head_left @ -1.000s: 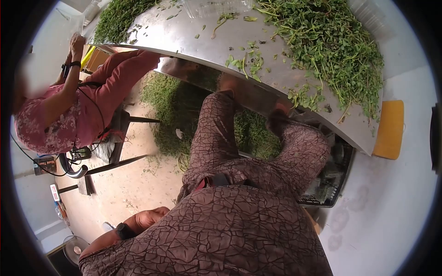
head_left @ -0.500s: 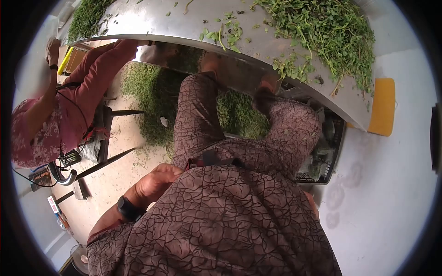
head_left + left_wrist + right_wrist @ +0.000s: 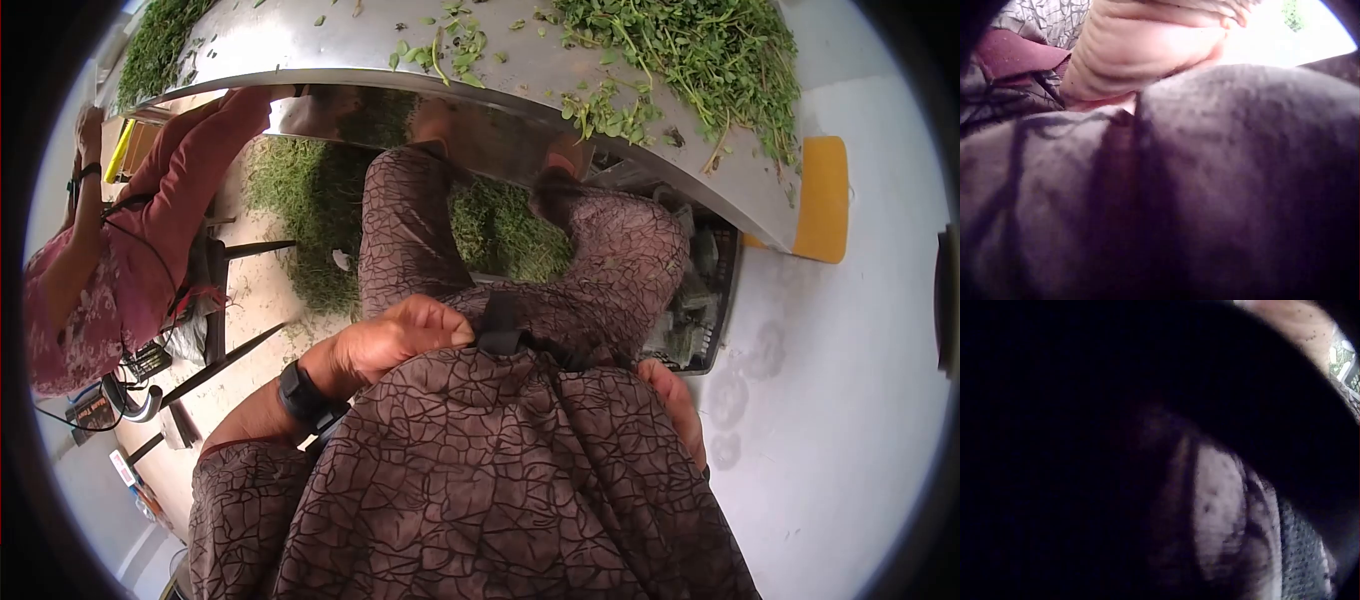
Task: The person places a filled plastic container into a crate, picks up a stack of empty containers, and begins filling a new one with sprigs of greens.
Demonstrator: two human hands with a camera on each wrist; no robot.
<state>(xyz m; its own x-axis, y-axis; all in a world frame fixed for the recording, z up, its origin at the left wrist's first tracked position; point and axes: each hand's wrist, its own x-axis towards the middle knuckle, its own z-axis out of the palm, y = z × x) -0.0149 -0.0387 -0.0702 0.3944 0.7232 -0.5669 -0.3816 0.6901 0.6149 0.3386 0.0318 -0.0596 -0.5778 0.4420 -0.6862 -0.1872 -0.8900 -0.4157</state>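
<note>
In the head view my left hand [image 3: 405, 335], with a dark watch [image 3: 300, 392] on its wrist, lies at the front hem of a brown crackle-patterned shirt [image 3: 460, 450]. Its thumb and fingers pinch the hem beside a black strap [image 3: 505, 325] at the waist. My right hand [image 3: 672, 405] is at the shirt's right side, partly covered by the cloth, so its grip is hidden. Shirt cloth [image 3: 1241, 156] fills most of the left wrist view, below the left hand [image 3: 1154, 44]. Mostly dark is the right wrist view, with a patch of cloth [image 3: 1219, 506].
Before my knees stands a metal table [image 3: 330, 45] bearing a heap of green leafy stems [image 3: 690, 60]. More greens [image 3: 320, 230] lie on the floor beneath. A black crate [image 3: 710, 300] stands by my right leg. Another person [image 3: 100, 300] sits at left.
My left hand has moved up and right along the shirt hem to the waist strap. My right hand has come into view at the right. The head view has shifted.
</note>
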